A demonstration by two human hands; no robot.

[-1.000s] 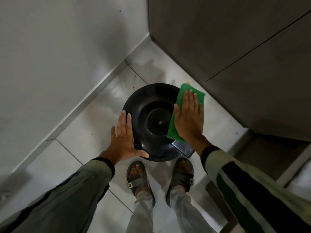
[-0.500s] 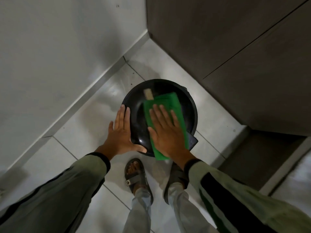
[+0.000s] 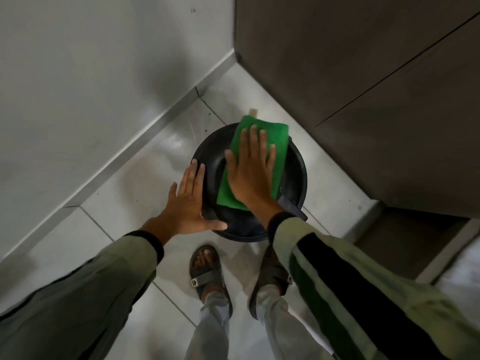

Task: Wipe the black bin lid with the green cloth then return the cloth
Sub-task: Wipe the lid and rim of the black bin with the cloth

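Looking down from the head view, the right hand [image 3: 250, 170] presses flat, fingers spread and not curled, on the folded green rectangular cloth [image 3: 279, 141], pinning it to the round glossy black plastic bin lid [image 3: 296, 175] rather than gripping it. The left hand [image 3: 188, 201] lies open and empty against the lid's left rim, thumb along the near edge, steadying the bin on the pale tiled floor [image 3: 124, 193].

Half a second ago the cloth lay over the lid's centre; a second ago it was on the right rim. Now it has been pushed toward the far edge, its top overhanging the rim. That reads as sweeping strokes in progress, with wiping under way and the return not begun.

The cloth's long axis runs from the near side of the lid away toward the dark cabinet [image 3: 363, 74], tilted slightly rightward.
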